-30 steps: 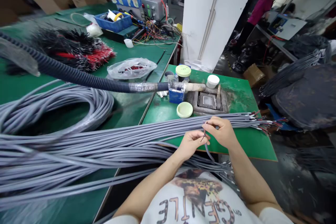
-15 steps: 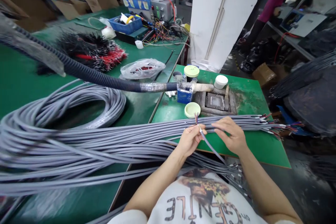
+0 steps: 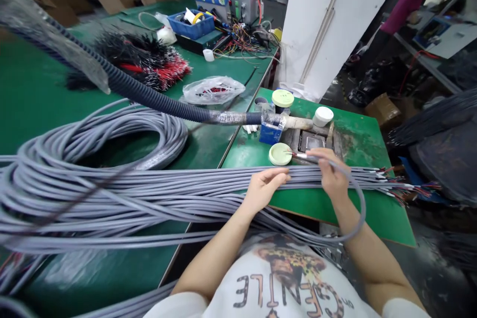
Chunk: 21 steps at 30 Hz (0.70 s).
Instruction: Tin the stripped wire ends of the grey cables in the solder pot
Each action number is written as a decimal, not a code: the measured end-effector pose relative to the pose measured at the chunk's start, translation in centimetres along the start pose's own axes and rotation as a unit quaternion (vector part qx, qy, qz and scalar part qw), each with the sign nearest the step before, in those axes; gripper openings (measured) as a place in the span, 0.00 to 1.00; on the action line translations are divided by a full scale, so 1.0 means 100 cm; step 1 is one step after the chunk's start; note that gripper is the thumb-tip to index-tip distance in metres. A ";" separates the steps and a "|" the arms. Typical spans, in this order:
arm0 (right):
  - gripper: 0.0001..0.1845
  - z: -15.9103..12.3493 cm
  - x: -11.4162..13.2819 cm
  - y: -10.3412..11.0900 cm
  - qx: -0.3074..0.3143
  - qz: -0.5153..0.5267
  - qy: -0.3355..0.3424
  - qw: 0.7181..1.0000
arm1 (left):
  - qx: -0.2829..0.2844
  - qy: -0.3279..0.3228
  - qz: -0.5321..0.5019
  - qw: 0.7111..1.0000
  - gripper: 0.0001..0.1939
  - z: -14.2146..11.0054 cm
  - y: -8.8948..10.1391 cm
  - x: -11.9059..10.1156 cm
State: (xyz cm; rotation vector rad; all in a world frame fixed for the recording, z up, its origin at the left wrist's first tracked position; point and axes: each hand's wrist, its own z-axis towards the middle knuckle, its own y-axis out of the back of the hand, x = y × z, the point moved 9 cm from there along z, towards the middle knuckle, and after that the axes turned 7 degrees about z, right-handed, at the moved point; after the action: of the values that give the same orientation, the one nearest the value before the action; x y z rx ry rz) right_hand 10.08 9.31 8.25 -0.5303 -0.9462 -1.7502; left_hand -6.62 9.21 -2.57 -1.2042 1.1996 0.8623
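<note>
My right hand [image 3: 331, 171] pinches a grey multicore cable [image 3: 357, 208] near its stripped end, which points left past a pale green lid [image 3: 280, 154]. That cable loops down beside my right forearm. My left hand [image 3: 266, 189] rests on a long bundle of grey cables [image 3: 160, 194], with its fingers apart and nothing held. The bundle's coloured wire ends [image 3: 406, 189] fan out at the right, past the green workbench [image 3: 335, 203]. Beyond the lid sits a dark metal pot [image 3: 309, 141], partly hidden by my right hand.
A coil of grey cable [image 3: 100, 144] lies at the left, under a black corrugated conduit [image 3: 149, 99]. A blue box [image 3: 271, 131] and white-lidded jar [image 3: 322, 116] stand ahead. A white pillar [image 3: 335, 25] rises behind; a co-worker [image 3: 404, 10] stands far right.
The cable end has passed from my left hand to my right, which has moved up and left. My left hand has opened onto the bundle. The view has shifted slightly.
</note>
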 end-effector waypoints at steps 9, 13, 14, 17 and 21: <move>0.15 0.037 -0.071 -0.021 -0.017 0.024 -0.137 0.990 | -0.125 -0.107 0.318 0.934 0.11 0.011 0.049 -0.011; 0.16 0.041 -0.083 -0.037 0.009 0.016 -0.147 0.989 | -0.122 -0.117 0.331 0.928 0.11 0.012 0.047 -0.011; 0.16 0.042 -0.085 -0.039 0.014 0.013 -0.147 0.989 | -0.120 -0.118 0.332 0.928 0.11 0.012 0.047 -0.011; 0.16 0.045 -0.091 -0.045 0.027 0.008 -0.147 0.989 | -0.120 -0.125 0.334 0.926 0.11 0.012 0.047 -0.012; 0.17 0.046 -0.098 -0.048 0.034 0.001 -0.151 0.988 | -0.119 -0.128 0.334 0.926 0.10 0.011 0.047 -0.012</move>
State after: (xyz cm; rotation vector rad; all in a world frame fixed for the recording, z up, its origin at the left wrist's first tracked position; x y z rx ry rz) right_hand 8.86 19.40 2.18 -0.7671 -1.2102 -1.6571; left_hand -11.07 11.36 -2.49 -0.8219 1.3265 1.6612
